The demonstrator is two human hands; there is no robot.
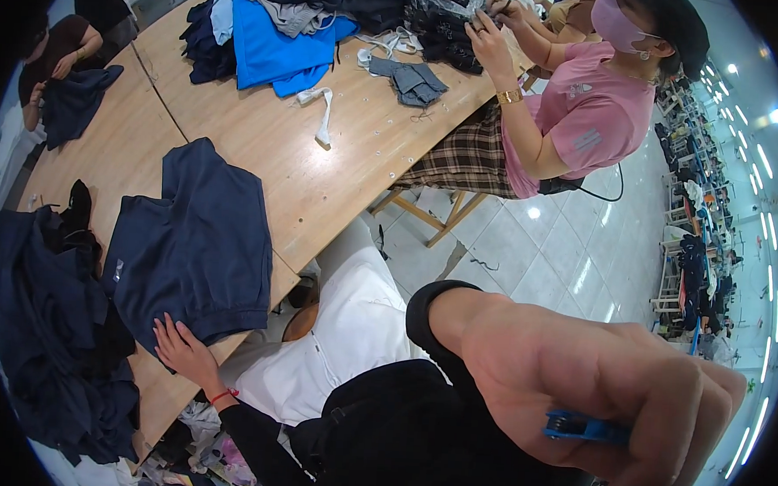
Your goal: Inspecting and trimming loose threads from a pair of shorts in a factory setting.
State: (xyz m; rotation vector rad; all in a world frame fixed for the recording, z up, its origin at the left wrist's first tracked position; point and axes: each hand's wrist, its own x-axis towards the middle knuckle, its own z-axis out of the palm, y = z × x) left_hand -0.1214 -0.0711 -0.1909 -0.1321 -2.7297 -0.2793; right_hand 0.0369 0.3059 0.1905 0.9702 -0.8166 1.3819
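Observation:
My left hand (pixel 183 350) lies flat, fingers spread, on the lower hem of a navy shirt (pixel 197 242) spread on the wooden table (pixel 323 165). A red band circles that wrist. My right hand (pixel 684 408) is raised close to the camera, curled in a fist around a small blue clipper-like tool (pixel 585 427); only the tool's blue body shows. A heap of dark navy garments (pixel 46 331) lies on the table just left of the spread shirt.
Across the table a seated person in a pink shirt (pixel 581 112) handles dark cloth (pixel 448 35). A bright blue garment (pixel 280 52), grey pieces (pixel 412 81) and white strips (pixel 323 116) lie there. Another person (pixel 60 50) works at far left. A white fabric bundle (pixel 350 320) sits below the table edge.

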